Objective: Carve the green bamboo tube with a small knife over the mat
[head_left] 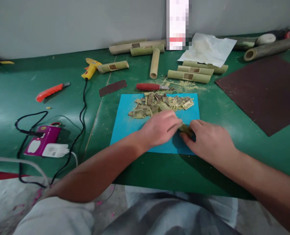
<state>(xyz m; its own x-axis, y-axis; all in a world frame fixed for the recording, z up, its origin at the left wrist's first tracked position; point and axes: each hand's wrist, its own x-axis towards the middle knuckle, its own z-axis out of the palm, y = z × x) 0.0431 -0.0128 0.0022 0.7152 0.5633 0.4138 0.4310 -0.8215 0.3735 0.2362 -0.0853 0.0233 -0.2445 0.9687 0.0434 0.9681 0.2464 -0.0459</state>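
The left hand point(161, 128) and right hand point(210, 137) grasp one green bamboo tube point(186, 129) near the right edge of the blue rectangular sheet point(131, 130), green worktop point(157, 169) showing alongside.

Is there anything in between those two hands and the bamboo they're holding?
Nothing that I can see: the left hand and right hand are right on the bamboo. What's under the fingers is hidden, though.

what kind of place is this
Probably a small craft workshop for bamboo, though only one workbench shows. The signs: bamboo tubes with openings cut in them, a heap of bamboo scraps on a blue sheet, and a red-handled knife lying just behind it.
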